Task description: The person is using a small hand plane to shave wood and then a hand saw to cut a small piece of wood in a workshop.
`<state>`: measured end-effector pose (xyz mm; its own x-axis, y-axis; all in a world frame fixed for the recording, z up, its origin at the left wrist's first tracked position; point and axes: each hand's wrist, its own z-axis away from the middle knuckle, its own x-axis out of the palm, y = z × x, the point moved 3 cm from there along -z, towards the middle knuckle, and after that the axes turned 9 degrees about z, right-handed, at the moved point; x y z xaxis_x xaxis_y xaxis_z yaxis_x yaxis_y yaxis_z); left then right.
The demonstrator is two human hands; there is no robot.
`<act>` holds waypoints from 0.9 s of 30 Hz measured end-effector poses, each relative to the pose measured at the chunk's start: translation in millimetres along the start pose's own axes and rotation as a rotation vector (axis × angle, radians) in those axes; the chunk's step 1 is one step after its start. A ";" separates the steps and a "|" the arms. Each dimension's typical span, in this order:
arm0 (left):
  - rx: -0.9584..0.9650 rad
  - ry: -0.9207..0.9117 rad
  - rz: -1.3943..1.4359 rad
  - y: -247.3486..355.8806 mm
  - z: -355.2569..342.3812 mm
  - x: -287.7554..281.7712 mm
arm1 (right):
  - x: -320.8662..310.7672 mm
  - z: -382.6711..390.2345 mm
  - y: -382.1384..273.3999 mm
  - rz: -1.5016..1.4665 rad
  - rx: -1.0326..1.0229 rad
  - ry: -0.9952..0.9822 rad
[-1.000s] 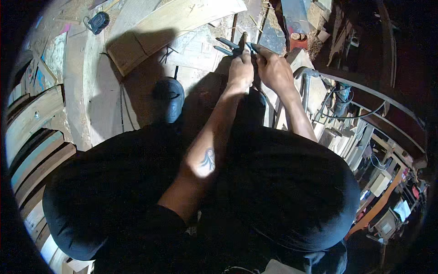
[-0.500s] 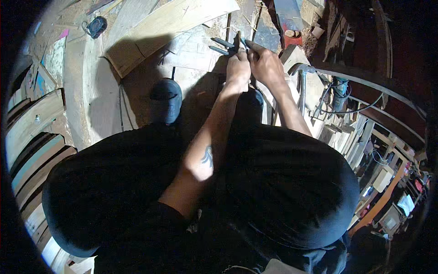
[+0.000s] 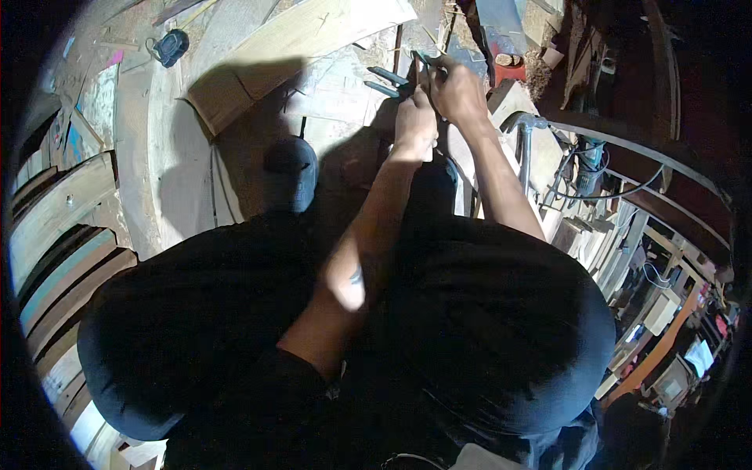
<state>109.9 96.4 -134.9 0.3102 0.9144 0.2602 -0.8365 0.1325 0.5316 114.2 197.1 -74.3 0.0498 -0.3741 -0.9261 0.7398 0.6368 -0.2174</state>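
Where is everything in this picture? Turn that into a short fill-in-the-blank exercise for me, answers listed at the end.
1. The hammer lies to the ____ of the right hand.
2. ____ slim dark prongs point outward beside the left hand.
3. The more visible shoe is on the ____ side of the left hand.
4. The wide pale board lies near the ____ edge of the picture.

Missing words: right; Two; left; top.

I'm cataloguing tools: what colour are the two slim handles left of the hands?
The two slim handles look dark bluish-grey, best seen in the head view.
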 end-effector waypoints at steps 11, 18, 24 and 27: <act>-0.042 -0.006 0.016 7.7 3.1 -24.1 | -7.9 32.5 -3.4 -0.050 -0.070 -0.143; -0.011 -0.051 -0.159 10.8 -1.4 -16.1 | -13.7 34.0 -0.7 0.012 0.017 -0.158; 0.135 0.011 -0.090 -2.9 -27.3 -35.0 | 8.6 23.4 -30.1 -0.011 -0.112 -0.007; -0.035 -0.057 0.066 -9.0 -8.9 4.9 | -6.5 9.1 4.3 -0.025 0.033 -0.123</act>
<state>114.9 103.1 -145.6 0.2782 0.8985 0.3396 -0.8708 0.0867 0.4839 123.1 196.1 -66.4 0.1117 -0.4708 -0.8751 0.7635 0.6044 -0.2277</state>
